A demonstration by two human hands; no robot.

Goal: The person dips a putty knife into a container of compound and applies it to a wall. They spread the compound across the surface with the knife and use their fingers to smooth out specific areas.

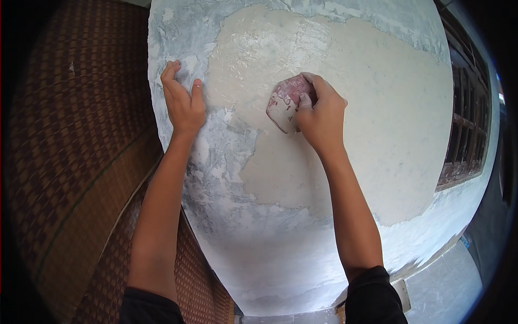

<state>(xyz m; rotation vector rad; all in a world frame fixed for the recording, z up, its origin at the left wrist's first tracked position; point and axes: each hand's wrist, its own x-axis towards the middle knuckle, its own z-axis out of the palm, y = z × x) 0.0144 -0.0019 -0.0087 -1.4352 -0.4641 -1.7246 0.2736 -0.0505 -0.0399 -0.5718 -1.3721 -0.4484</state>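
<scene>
Right hand (325, 110) pinched flat, many-sided pinkish-red pad (291, 100) smeared with pale plaster, thumb on near face, other fingers curled over edge. Pad lay left of right hand, against broad patch of smooth, wet-looking cream plaster (388, 124) on wall. Left hand (184, 105) held nothing, fingers slightly bent, thumb apart; whether it touched wall, could not tell. Blotchy grey-and-white wall surface (259, 237) showed around left hand and below both. Brown woven matting (108, 108) hung left of left hand; dark wooden barred window (467, 119) sat well right of right hand.
</scene>
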